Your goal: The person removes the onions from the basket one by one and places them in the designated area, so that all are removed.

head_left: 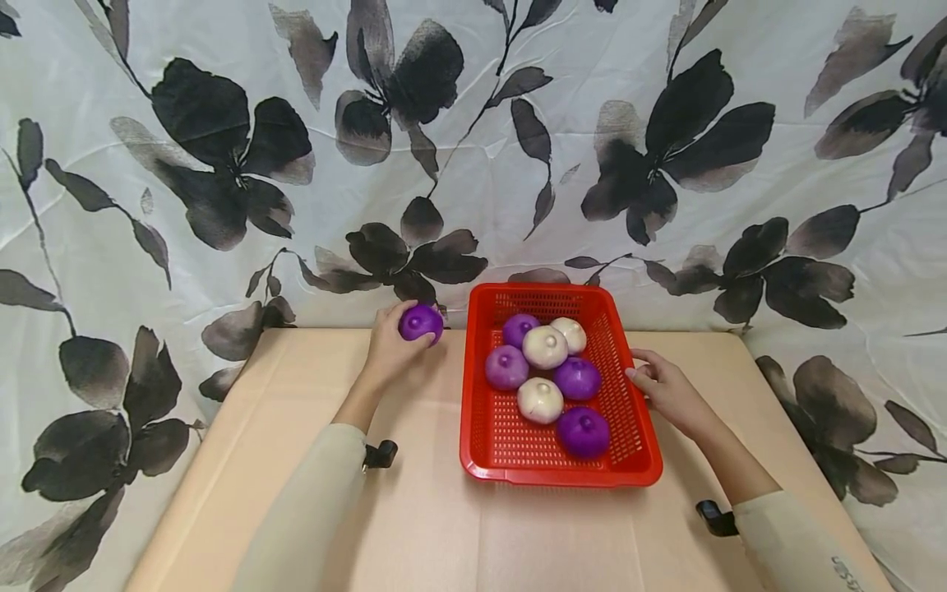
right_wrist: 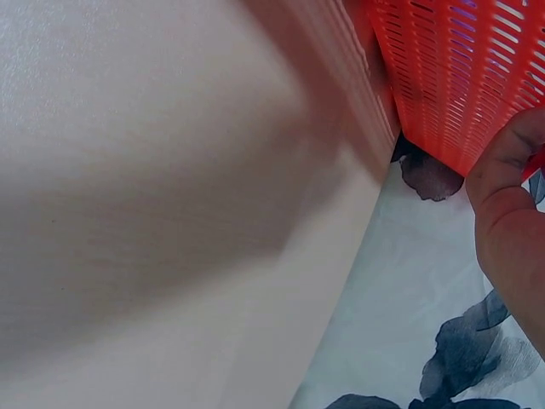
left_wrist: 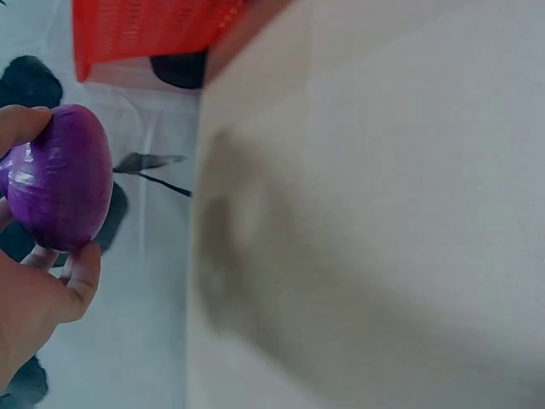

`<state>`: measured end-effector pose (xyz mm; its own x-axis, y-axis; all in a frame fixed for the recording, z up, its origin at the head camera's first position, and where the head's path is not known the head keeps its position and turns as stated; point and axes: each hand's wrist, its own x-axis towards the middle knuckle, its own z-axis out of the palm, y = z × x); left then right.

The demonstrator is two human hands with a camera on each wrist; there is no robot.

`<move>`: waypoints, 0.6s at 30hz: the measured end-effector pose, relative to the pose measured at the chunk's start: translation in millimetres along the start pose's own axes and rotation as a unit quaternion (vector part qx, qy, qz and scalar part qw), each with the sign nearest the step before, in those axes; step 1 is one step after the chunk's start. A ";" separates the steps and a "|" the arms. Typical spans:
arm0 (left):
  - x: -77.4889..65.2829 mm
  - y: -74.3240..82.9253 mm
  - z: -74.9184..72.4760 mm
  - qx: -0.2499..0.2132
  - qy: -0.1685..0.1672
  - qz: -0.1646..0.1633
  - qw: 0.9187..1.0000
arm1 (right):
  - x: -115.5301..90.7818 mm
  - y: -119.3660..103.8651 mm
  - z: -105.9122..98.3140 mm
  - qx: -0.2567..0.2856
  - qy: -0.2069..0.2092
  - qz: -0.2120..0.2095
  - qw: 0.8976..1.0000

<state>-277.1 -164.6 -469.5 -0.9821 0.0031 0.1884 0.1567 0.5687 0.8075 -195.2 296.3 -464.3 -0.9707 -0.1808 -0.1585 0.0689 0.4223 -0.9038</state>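
My left hand [head_left: 392, 341] grips a purple onion [head_left: 421, 323] above the table, left of the basket; in the left wrist view the thumb and fingers hold that onion [left_wrist: 61, 179] from opposite sides. A red plastic basket [head_left: 473, 411] with slotted walls stands on the table. Inside it lie several onions, some purple, like the one nearest the front [head_left: 584, 432], and some white, like the white onion [head_left: 540, 400]. With its thumb over the rim, my right hand [head_left: 669, 390] pinches the basket's right edge. The right wrist view shows the thumb against the slotted wall [right_wrist: 451, 77].
The light wooden-looking table [head_left: 429, 526] reaches back to a white cloth [head_left: 518, 238] printed with dark flowers. That cloth hangs behind the table and shows along both sides. A dark wrist camera [head_left: 716, 518] sticks out from the right sleeve.
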 end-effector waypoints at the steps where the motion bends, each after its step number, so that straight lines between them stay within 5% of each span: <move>1: 1.3 -3.8 2.0 0.003 -0.003 -0.004 1.000 | 0.1 -0.4 0.1 0.002 -0.001 -0.002 1.000; 18: 5.0 -43.9 25.1 0.029 -0.032 -0.051 0.998 | 0.0 0.2 1.0 0.011 -0.005 -0.016 1.000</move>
<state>-291.5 -168.8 -518.1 -0.9975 -0.0053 0.0698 0.0518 0.6160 0.7860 -194.9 295.5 -464.9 -0.9701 -0.2027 -0.1333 0.0434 0.3958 -0.9173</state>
